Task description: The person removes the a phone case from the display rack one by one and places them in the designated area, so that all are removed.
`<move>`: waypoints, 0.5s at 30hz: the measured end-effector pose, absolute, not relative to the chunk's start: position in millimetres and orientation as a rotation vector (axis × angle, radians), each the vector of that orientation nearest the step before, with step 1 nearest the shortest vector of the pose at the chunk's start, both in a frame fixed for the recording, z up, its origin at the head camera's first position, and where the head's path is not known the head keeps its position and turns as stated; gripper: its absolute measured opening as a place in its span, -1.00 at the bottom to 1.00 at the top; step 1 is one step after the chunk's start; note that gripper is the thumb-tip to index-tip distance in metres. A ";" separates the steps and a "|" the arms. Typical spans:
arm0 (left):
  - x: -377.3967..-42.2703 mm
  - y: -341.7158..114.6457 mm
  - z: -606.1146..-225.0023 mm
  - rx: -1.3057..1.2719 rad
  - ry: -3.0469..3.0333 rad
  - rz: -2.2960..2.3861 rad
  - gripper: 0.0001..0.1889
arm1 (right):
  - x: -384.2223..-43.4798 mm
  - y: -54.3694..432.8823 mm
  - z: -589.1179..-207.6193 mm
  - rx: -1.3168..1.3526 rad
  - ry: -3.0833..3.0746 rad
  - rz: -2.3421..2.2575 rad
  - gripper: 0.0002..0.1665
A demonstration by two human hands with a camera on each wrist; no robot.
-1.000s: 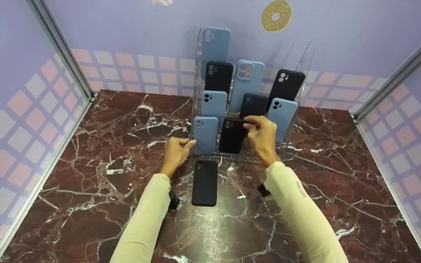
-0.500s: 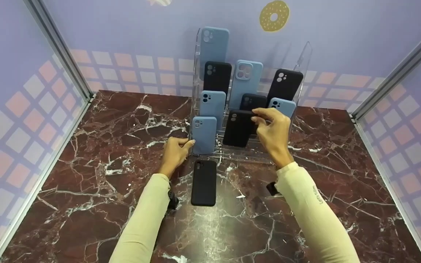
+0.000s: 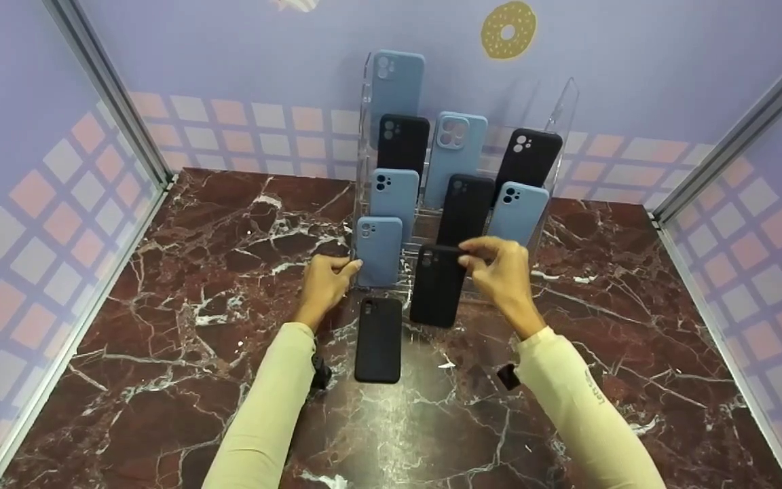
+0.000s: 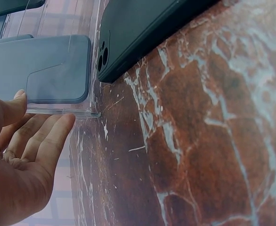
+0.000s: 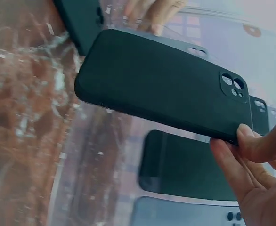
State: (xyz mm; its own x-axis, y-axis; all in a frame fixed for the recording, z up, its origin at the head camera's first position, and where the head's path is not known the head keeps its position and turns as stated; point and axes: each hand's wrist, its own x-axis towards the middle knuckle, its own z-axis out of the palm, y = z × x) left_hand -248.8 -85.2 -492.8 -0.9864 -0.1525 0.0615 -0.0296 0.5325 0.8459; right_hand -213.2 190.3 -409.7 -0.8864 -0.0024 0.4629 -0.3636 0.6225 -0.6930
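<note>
My right hand [image 3: 501,278] pinches a black phone case [image 5: 161,84] by its upper right corner between thumb and fingertips. In the head view that case hangs in front of the clear stepped display stand [image 4: 93,114], its camera cutouts at the top. My left hand [image 3: 325,284] holds the stand's left side edge, thumb above and fingers below. The thumb tip reaches a light blue phone case [image 3: 379,251] standing at the stand's lower left. Another black phone case [image 3: 378,339] lies flat on the table in front of the stand.
Higher on the stand lean several more blue and black cases, among them a black case [image 3: 464,210] behind the held one and a blue case [image 3: 518,217] to its right. Patterned panels [image 3: 262,41] enclose the marble-look table [image 3: 228,380] at back and sides.
My right hand has lifted the black phone case out of the stand's lowest row, then brought it forward and down towards me. The left hand keeps its place at the stand.
</note>
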 end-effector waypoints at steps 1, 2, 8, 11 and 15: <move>-249.0 -85.3 -493.0 0.157 -2.637 -1.451 -0.69 | -212.6 190.9 -413.4 0.279 -2.453 1.175 -0.79; -249.0 -85.5 -493.2 0.153 -2.636 -1.449 -0.69 | -212.2 191.5 -417.0 0.272 -2.475 1.183 -0.80; -248.0 -86.1 -493.1 0.142 -2.632 -1.459 -0.70 | -209.5 193.2 -435.6 0.234 -2.579 1.162 -0.81; -247.9 -85.6 -492.4 0.149 -2.638 -1.461 -0.70 | -208.9 193.7 -442.1 0.209 -2.630 1.132 -0.81; -247.6 -85.1 -491.3 0.143 -2.631 -1.461 -0.71 | -208.9 193.7 -449.1 0.176 -2.689 1.107 -0.81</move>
